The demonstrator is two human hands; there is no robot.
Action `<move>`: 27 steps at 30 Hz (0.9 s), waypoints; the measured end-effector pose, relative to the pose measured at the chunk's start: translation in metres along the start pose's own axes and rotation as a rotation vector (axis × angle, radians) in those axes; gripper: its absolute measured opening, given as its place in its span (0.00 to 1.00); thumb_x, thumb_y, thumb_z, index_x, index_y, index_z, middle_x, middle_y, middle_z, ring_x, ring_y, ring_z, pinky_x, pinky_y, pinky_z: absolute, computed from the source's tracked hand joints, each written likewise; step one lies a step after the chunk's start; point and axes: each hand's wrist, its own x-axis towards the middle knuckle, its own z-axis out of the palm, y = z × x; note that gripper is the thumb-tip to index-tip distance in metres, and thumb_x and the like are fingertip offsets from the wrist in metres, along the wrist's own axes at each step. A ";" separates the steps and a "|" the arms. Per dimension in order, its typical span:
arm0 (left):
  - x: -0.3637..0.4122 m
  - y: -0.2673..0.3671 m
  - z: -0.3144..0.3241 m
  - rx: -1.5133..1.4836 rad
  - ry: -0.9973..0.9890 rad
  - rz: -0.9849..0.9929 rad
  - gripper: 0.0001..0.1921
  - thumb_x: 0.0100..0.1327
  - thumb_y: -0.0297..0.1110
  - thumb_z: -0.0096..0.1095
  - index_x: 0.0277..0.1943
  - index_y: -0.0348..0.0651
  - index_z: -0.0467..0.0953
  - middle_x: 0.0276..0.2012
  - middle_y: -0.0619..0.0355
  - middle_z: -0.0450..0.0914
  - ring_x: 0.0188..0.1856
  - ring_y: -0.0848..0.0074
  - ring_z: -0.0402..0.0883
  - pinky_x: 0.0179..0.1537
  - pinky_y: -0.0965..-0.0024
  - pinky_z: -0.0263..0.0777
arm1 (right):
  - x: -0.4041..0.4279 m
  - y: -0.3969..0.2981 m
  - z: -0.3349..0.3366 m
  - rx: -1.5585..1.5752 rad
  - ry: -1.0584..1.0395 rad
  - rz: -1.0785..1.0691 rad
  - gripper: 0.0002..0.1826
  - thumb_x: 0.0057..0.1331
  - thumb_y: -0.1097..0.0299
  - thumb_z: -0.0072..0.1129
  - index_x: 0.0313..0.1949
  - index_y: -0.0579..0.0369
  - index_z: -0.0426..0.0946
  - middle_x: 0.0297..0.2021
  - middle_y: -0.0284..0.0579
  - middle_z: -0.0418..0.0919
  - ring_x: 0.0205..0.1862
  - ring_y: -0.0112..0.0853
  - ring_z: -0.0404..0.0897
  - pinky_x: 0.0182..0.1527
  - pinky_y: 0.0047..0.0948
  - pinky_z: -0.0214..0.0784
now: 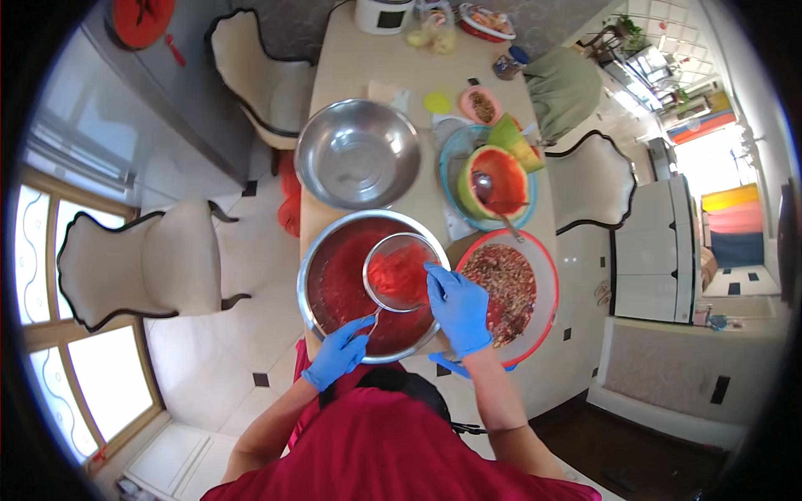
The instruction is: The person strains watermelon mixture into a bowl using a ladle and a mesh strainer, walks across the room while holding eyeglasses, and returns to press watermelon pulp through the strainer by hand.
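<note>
My left hand [341,352], in a blue glove, grips the thin metal handle of a round strainer [371,263]. Wet red pulp [401,272] fills the strainer, which is over a large steel basin [305,275] of dark red liquid [335,263]. Also gloved in blue, my right hand [459,307] has its fingertips drawn together at the strainer's right rim, by the pulp. Whether it pinches the rim, the pulp or a utensil is hidden. Right of the basin, a red-rimmed white tub [547,275] holds red pulp mixed with brown bits [501,285].
Behind stands a shiny steel bowl [351,156]. A blue basin [448,169] holds a hollowed watermelon [467,191] with a metal spoon [510,228] and rind pieces [510,141]. Farther back are a pink dish [481,105] and a lidded jar [510,62]. Chairs [592,181] flank the table [351,69].
</note>
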 end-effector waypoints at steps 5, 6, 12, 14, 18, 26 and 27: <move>0.004 0.005 0.006 0.032 0.091 -0.044 0.19 0.66 0.27 0.43 0.60 0.40 0.63 0.18 0.66 0.65 0.16 0.87 0.60 0.16 0.84 0.54 | 0.014 0.024 0.004 -0.069 0.059 0.021 0.08 0.62 0.59 0.50 0.35 0.46 0.75 0.25 0.41 0.75 0.24 0.39 0.76 0.23 0.37 0.68; 0.002 0.003 0.004 0.013 0.110 -0.038 0.19 0.66 0.26 0.43 0.59 0.39 0.63 0.18 0.65 0.65 0.15 0.87 0.60 0.15 0.83 0.54 | 0.021 0.025 -0.002 -0.109 0.085 0.054 0.09 0.62 0.59 0.50 0.34 0.48 0.75 0.25 0.42 0.74 0.25 0.41 0.76 0.25 0.39 0.68; 0.001 0.003 0.002 0.072 0.149 -0.017 0.19 0.66 0.28 0.44 0.59 0.40 0.63 0.16 0.64 0.64 0.15 0.87 0.60 0.15 0.83 0.54 | 0.073 0.133 -0.029 -0.644 0.184 0.095 0.16 0.59 0.54 0.54 0.38 0.53 0.72 0.24 0.44 0.76 0.26 0.44 0.77 0.29 0.43 0.68; 0.002 0.007 0.004 0.082 0.161 -0.041 0.19 0.66 0.28 0.44 0.59 0.42 0.63 0.16 0.64 0.64 0.15 0.87 0.60 0.15 0.83 0.55 | 0.080 0.168 -0.021 -0.594 -0.017 0.244 0.18 0.58 0.54 0.55 0.41 0.54 0.71 0.25 0.46 0.77 0.28 0.44 0.78 0.30 0.42 0.69; 0.004 0.010 0.010 0.081 0.187 -0.042 0.19 0.66 0.27 0.44 0.60 0.42 0.63 0.16 0.65 0.64 0.15 0.87 0.60 0.15 0.83 0.55 | 0.087 0.197 0.000 -0.489 -0.242 0.408 0.18 0.58 0.54 0.53 0.38 0.55 0.75 0.28 0.51 0.79 0.32 0.45 0.80 0.33 0.42 0.71; 0.007 0.008 0.015 0.033 0.202 0.009 0.19 0.66 0.26 0.44 0.60 0.42 0.63 0.16 0.65 0.64 0.15 0.87 0.60 0.15 0.83 0.55 | 0.059 0.198 -0.041 -0.180 -0.128 0.314 0.17 0.62 0.56 0.48 0.31 0.58 0.78 0.26 0.53 0.79 0.30 0.42 0.80 0.32 0.39 0.69; 0.007 0.009 0.016 0.034 0.204 0.011 0.19 0.66 0.26 0.44 0.60 0.42 0.63 0.16 0.65 0.64 0.15 0.87 0.60 0.15 0.83 0.55 | 0.051 0.184 -0.059 0.086 -0.131 0.442 0.17 0.63 0.56 0.47 0.34 0.58 0.78 0.23 0.50 0.78 0.27 0.38 0.78 0.31 0.36 0.68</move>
